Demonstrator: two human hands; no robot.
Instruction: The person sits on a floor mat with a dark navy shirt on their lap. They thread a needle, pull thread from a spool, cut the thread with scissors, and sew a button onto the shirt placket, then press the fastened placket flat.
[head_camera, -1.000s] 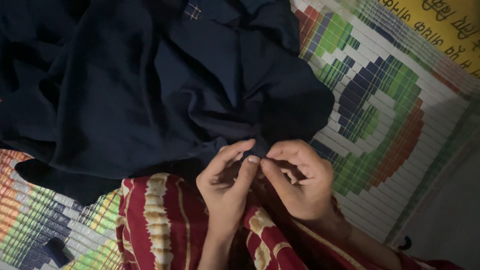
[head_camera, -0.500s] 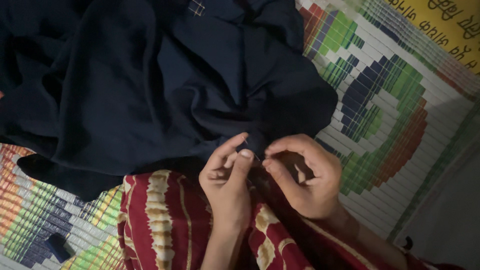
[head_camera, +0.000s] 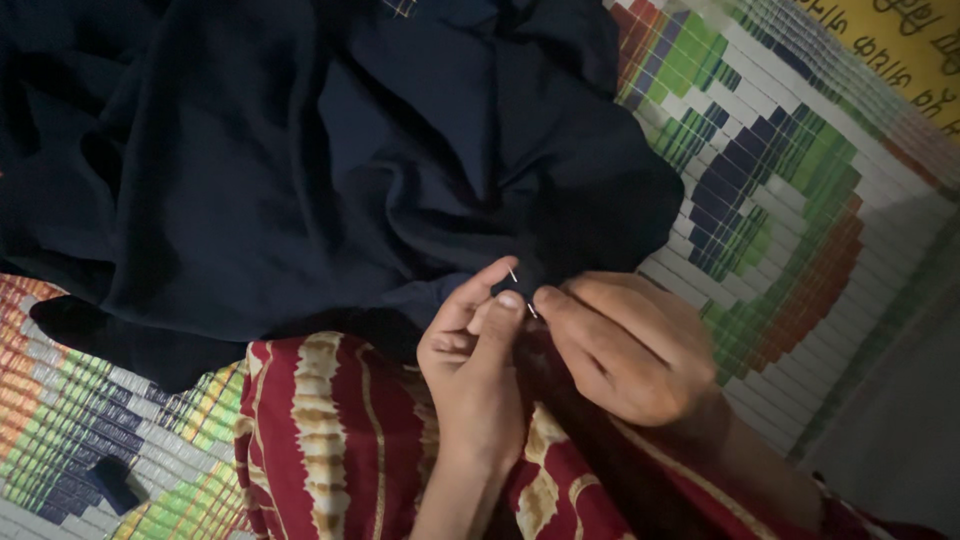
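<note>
Your thin metal sewing needle (head_camera: 520, 292) sits at the folded edge of the dark navy fabric (head_camera: 300, 150), right where both hands meet, over your lap and toward the near edge of the woven multicoloured floor mat (head_camera: 800, 200).

Left hand (head_camera: 475, 350): fingers curled, thumb and forefinger closed on the navy fold just beside the needle. Right hand (head_camera: 625, 345): nearly closed, fingertips pinched at the needle's lower end; I can't tell whether it grips the needle itself or the cloth around it.

Risks as I read it:
- Needle tip lies very close to your left thumb; a push at that angle could prick it.
- Low light plus dark thread on dark cloth means the stitch line could wander or catch a second layer of the bunched fabric.
- The heavy pile of fabric on the far side could drag the fold out of your pinch.

Hard to make out:
- No thread visible.
- Needle point and eye are not resolvable.
- Seam itself hidden under your fingers.
- The red and cream patterned garment (head_camera: 330, 440) on your lap runs off the bottom edge.
- A small dark object (head_camera: 112, 484) at the mat's near left corner is unidentifiable.
</note>
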